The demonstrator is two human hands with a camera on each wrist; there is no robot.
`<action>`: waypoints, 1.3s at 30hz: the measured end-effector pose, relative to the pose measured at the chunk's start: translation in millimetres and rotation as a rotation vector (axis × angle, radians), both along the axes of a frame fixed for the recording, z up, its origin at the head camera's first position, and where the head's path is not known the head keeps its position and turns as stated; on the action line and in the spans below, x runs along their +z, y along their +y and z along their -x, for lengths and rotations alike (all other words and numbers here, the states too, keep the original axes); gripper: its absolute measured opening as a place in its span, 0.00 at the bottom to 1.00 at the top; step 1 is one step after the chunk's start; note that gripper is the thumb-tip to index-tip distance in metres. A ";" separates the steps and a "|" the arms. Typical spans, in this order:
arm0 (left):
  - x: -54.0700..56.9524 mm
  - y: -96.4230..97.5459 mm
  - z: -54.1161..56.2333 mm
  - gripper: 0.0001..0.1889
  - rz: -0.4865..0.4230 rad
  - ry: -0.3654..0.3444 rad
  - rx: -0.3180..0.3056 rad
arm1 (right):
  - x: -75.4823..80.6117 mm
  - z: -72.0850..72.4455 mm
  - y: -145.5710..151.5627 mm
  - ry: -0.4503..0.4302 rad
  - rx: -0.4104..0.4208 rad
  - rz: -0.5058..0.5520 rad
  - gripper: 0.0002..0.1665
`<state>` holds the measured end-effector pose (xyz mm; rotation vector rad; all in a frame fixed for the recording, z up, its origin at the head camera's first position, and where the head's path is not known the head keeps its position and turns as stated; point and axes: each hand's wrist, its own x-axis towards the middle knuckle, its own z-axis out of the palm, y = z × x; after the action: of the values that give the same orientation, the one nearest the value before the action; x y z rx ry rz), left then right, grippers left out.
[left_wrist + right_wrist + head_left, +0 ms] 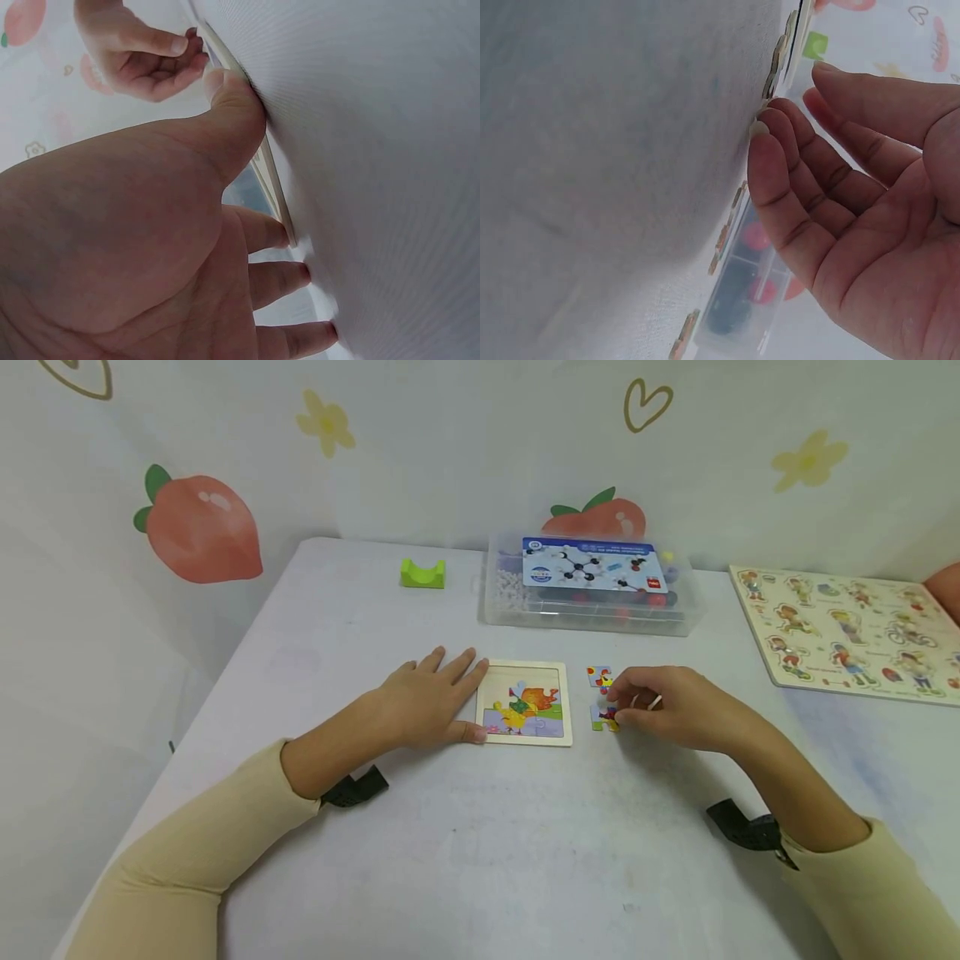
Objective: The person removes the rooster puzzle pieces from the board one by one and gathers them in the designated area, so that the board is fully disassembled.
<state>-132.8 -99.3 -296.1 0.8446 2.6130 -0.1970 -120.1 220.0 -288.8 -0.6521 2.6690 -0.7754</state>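
Note:
A small square wooden puzzle board (567, 706) lies on the table, with assembled pieces (528, 714) showing a yellow bird and an orange shape; its upper left is bare wood. My left hand (427, 702) rests spread along its left edge, thumb at the near corner. My right hand (667, 706) hovers low to the right, fingers bent and thumb apart from them in the right wrist view. Its fingertips are right at two loose puzzle pieces, an upper one (598, 675) and a lower one (598, 720). More loose pieces (724, 240) show beyond that hand in the right wrist view.
A clear plastic case (592, 617) with a molecular-model card stands at the back. A green curved block (423, 575) sits to its left. At the right lies a large wooden picture board (840, 627). A patterned cloth (450, 452) hangs behind the table.

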 end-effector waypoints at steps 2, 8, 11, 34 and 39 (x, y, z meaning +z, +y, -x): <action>0.2 0.0 0.1 0.51 0.001 0.000 0.000 | 0.3 -0.1 -0.2 0.006 0.001 0.002 0.09; 1.5 -1.1 -0.5 0.51 0.008 0.000 0.003 | 3.1 0.4 -7.6 0.050 0.036 -0.007 0.09; 0.8 -1.4 -1.1 0.51 0.005 -0.001 0.005 | 5.3 2.6 -17.7 0.057 0.058 -0.018 0.08; 1.3 3.0 -0.3 0.52 0.016 -0.004 -0.006 | 2.5 22.1 -96.3 -0.074 0.054 -0.181 0.22; 1.5 1.9 -0.1 0.51 0.010 -0.007 -0.002 | 2.1 22.7 -97.5 -0.076 0.054 -0.175 0.23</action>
<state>-132.7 -97.4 -294.6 0.8437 2.6028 -0.2070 -142.8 122.5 -286.7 -0.6334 2.6012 -0.5340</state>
